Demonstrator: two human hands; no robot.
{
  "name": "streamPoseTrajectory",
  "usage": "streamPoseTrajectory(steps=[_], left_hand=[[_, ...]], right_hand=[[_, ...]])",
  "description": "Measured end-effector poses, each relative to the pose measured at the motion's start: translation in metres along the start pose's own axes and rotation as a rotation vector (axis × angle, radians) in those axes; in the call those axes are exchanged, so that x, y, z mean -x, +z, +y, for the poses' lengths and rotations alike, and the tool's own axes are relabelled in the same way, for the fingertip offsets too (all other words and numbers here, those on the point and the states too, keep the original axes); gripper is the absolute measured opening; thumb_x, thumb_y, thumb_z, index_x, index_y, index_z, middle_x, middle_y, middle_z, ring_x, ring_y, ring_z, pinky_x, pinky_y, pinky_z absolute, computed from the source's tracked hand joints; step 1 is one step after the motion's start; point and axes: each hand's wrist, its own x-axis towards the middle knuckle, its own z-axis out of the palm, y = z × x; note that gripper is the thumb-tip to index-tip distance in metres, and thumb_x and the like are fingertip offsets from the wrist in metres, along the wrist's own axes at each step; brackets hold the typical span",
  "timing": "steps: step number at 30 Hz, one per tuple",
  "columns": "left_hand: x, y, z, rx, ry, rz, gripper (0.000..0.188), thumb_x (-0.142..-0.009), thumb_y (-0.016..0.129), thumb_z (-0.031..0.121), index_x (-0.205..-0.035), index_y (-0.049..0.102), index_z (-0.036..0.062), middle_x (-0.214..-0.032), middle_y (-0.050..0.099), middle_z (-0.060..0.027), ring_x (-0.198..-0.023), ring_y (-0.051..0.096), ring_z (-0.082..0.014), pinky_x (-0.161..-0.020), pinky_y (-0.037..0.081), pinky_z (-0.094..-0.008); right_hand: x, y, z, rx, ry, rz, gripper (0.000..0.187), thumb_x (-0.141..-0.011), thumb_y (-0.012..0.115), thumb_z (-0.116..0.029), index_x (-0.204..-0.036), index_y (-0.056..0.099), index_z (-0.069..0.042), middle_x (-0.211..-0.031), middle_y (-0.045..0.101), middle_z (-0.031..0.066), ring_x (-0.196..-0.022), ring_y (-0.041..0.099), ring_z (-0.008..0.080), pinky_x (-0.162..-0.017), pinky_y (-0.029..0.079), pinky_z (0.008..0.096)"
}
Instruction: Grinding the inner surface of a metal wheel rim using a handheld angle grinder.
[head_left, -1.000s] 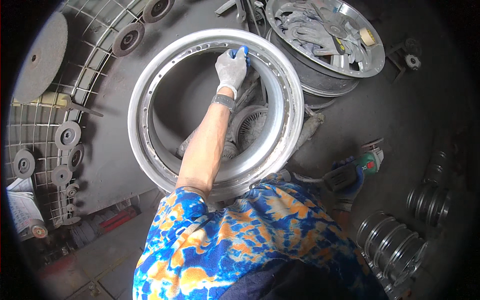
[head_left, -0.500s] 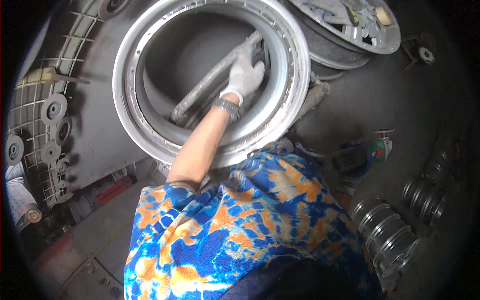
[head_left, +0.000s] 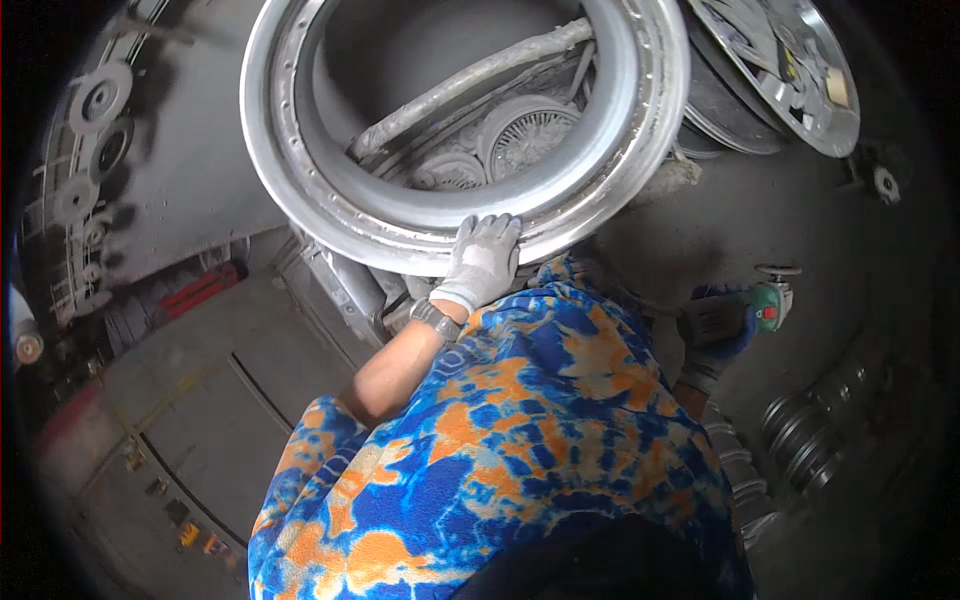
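My left hand [head_left: 482,265], in a pale grey glove, is closed over the near edge of a large silver wheel rim [head_left: 640,130]. Its fingers bend over the lip toward the open middle; the thumb is hard to see. Out to the right, my right hand [head_left: 732,340] wears a dark blue glove and is wrapped around an angle grinder [head_left: 768,305]. The grinder has a green head and a flat disc [head_left: 778,270]; its body is mostly in shadow. Through the rim show a dusty bar [head_left: 480,80] and a spoked wheel part [head_left: 530,135].
Another wheel [head_left: 820,70] at the far right bears loose tools and a roll of tape [head_left: 837,88]. Grinding discs [head_left: 100,97] hang on a wire rack at left. Stacked rims [head_left: 800,440] stand at lower right. A red object [head_left: 200,288] lies at left.
My left hand has come back from inside the rim and now grips its near edge. The view has shifted, and the grinder in my right hand stays at the right.
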Motion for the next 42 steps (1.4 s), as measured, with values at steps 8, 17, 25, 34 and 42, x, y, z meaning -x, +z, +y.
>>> streamPoseTrajectory(steps=[8, 17, 25, 34, 42], left_hand=[[0.034, -0.025, 0.005, -0.166, -0.055, 0.030, 0.056, -0.096, 0.059, 0.035, -0.142, 0.054, 0.0036, -0.145, 0.055, -0.0180, -0.140, 0.045, -0.0361, -0.123, 0.019, -0.0602], [0.044, -0.013, 0.003, -0.162, -0.076, 0.189, 0.063, -0.092, 0.063, 0.039, -0.142, 0.052, 0.0020, -0.142, 0.054, -0.0176, -0.141, 0.042, -0.0351, -0.123, 0.018, -0.0610], [0.049, -0.004, 0.000, -0.184, -0.034, 0.324, 0.057, -0.089, 0.066, 0.037, -0.134, 0.059, 0.0040, -0.133, 0.058, -0.0172, -0.133, 0.048, -0.0350, -0.122, 0.022, -0.0593], [0.084, 0.008, 0.027, 0.045, 0.052, 0.651, 0.033, -0.083, 0.072, 0.015, -0.115, 0.068, 0.0109, -0.106, 0.065, -0.0117, -0.102, 0.060, -0.0344, -0.093, 0.043, -0.0521], [0.089, 0.044, 0.092, 0.347, -0.178, 0.631, 0.026, -0.084, 0.073, 0.014, -0.110, 0.071, 0.0089, -0.102, 0.068, -0.0126, -0.097, 0.066, -0.0348, -0.094, 0.050, -0.0475]], right_hand=[[-0.016, 0.044, 0.006, 0.151, 0.055, 0.355, 0.052, -0.101, 0.050, -0.042, -0.135, 0.053, -0.003, -0.118, 0.062, 0.0114, -0.109, 0.062, 0.0293, -0.107, 0.044, 0.0542], [-0.026, 0.045, 0.015, 0.081, 0.060, 0.119, 0.053, -0.099, 0.058, -0.031, -0.143, 0.047, -0.003, -0.129, 0.059, 0.0144, -0.118, 0.060, 0.0316, -0.110, 0.045, 0.0567], [-0.002, 0.052, -0.013, 0.222, -0.041, 0.134, 0.054, -0.097, 0.060, -0.024, -0.145, 0.045, -0.003, -0.131, 0.059, 0.0150, -0.121, 0.059, 0.0324, -0.112, 0.044, 0.0573], [0.025, 0.036, -0.043, 0.120, -0.091, 0.104, 0.055, -0.096, 0.063, -0.021, -0.146, 0.046, -0.005, -0.131, 0.061, 0.0152, -0.121, 0.061, 0.0318, -0.112, 0.044, 0.0583], [0.046, 0.042, -0.076, 0.235, -0.146, 0.021, 0.062, -0.093, 0.064, -0.018, -0.150, 0.040, -0.007, -0.137, 0.056, 0.0158, -0.126, 0.057, 0.0347, -0.113, 0.042, 0.0619]])
